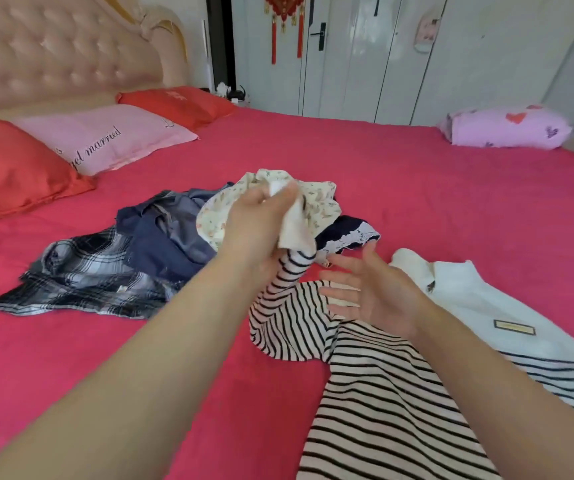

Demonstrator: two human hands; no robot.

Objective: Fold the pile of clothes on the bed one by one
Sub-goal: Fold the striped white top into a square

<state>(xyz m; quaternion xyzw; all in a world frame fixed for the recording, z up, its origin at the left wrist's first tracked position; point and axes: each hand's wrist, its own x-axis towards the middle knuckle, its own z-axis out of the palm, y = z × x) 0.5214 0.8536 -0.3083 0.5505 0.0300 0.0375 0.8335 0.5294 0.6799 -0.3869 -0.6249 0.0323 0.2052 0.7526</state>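
A black-and-white striped top (375,393) lies on the pink bed sheet (417,188) in front of me. My left hand (257,220) grips its white cuff and lifts the striped sleeve off the bed. My right hand (368,292) hovers open, palm turned left, just right of that sleeve and above the top. Behind the hands sits the pile: a plaid shirt (81,285), a navy blue garment (164,237), a floral cream piece (316,202) and a dark item with white lace (351,233). A white garment (486,299) with a small label lies at the right.
Two red pillows (8,168) and a pink pillow (105,140) rest by the padded headboard at the left. A lilac heart-print pillow (507,128) sits at the bed's far right corner. White wardrobe doors (382,53) stand behind the bed.
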